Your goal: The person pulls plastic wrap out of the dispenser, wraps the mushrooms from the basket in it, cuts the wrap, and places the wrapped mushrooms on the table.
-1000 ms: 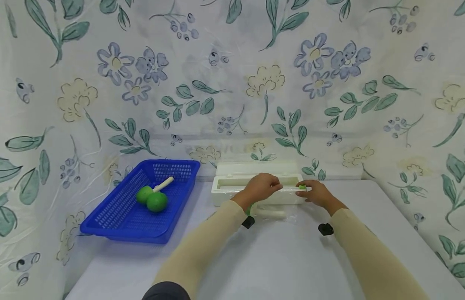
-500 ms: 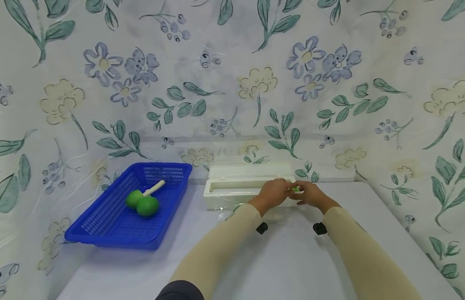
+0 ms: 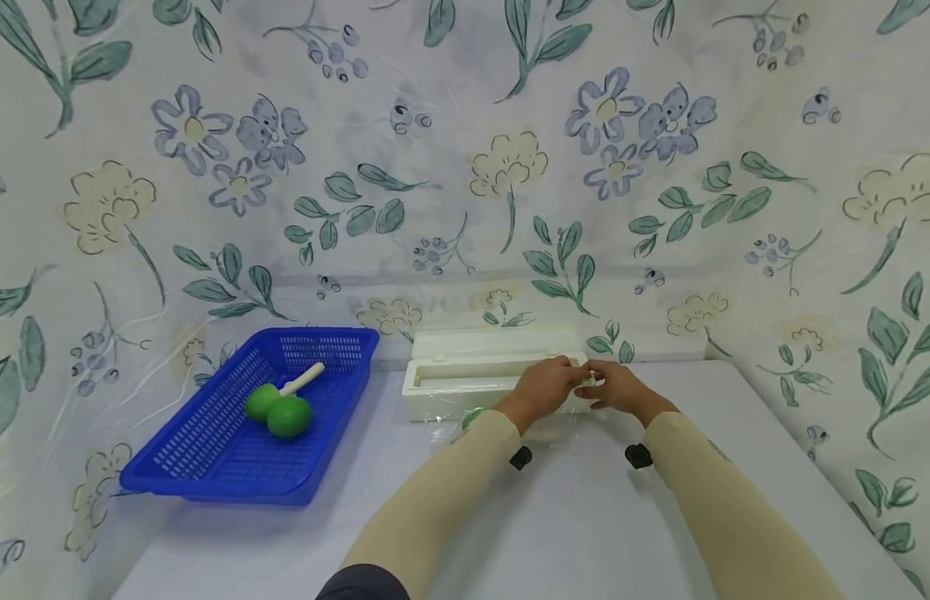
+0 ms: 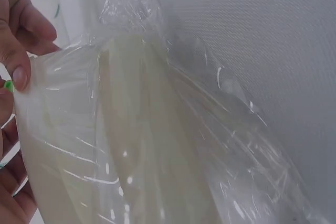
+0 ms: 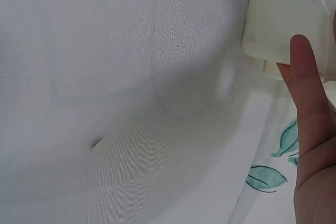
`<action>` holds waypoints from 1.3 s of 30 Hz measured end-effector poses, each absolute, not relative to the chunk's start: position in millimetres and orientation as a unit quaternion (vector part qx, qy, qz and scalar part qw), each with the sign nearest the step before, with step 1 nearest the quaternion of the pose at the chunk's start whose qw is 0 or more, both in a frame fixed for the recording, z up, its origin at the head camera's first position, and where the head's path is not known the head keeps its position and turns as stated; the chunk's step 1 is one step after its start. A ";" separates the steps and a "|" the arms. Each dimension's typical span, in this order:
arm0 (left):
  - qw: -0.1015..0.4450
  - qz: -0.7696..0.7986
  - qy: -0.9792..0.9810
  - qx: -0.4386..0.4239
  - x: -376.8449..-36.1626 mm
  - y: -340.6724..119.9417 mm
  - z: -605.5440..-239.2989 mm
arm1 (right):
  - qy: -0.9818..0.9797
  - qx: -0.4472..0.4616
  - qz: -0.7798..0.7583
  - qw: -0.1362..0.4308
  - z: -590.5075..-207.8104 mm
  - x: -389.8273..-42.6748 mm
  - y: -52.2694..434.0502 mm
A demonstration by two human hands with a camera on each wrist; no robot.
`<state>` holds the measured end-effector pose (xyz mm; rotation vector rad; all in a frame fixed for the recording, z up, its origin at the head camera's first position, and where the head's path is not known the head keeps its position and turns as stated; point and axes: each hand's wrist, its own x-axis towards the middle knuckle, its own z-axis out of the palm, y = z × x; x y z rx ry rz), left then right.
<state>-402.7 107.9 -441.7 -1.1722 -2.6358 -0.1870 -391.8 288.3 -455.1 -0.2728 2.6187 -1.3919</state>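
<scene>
Where space was, left hand (image 3: 542, 388) meets right hand (image 3: 621, 388).

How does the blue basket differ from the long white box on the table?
The blue basket has perforated sides, while the white box has solid walls. The blue basket is broad, the white box long and narrow. The white box has a raised lid behind it; the blue basket shows none. Both stand on the table, open at the top.
</scene>
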 end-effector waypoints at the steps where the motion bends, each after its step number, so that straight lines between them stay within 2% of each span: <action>1: 0.122 -0.066 -0.906 -0.400 -403.2 107.3 -440.9 | 0.877 -0.089 -0.465 0.082 -454.6 -391.7 288.1; 7: 0.106 -0.098 -0.914 -0.380 -408.5 103.7 -437.9 | 0.883 -0.081 -0.455 0.081 -452.1 -390.4 286.9; 12: 0.088 -0.069 -0.905 -0.409 -410.2 104.4 -437.3 | 0.886 -0.083 -0.450 0.075 -453.1 -389.9 288.7; 20: 0.100 -0.037 -0.901 -0.420 -410.3 107.1 -438.1 | 0.885 -0.079 -0.453 0.075 -455.9 -392.3 290.2; 27: 0.134 -0.039 -0.893 -0.429 -412.9 95.9 -436.3 | 0.889 -0.083 -0.444 0.078 -454.1 -392.7 284.5; 39: 0.118 -0.082 -0.900 -0.411 -408.2 59.2 -432.8 | 0.892 -0.075 -0.439 0.076 -452.9 -389.6 285.2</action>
